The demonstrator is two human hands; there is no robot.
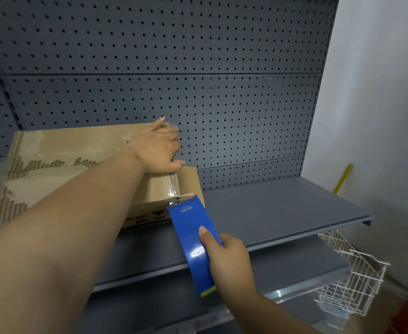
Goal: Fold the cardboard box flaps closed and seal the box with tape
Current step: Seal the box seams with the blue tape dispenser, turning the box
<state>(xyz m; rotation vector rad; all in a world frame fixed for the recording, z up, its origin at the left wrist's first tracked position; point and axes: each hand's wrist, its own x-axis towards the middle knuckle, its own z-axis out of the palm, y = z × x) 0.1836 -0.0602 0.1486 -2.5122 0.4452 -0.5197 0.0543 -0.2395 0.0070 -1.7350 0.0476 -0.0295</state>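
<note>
Now right hand (229, 259) grips tape dispenser (193, 244), nose toward box (77, 169); left hand (157, 148) flat atop.

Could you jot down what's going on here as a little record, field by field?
Place: grey shelf before a perforated back panel
Box: cardboard box on the shelf, flaps closed
Left hand: pressing flat on the box's right end
Right hand: grip on a blue tape dispenser
Tape: clear tape running down the box's end to the dispenser
Nearby: white wire basket, lower right
</note>
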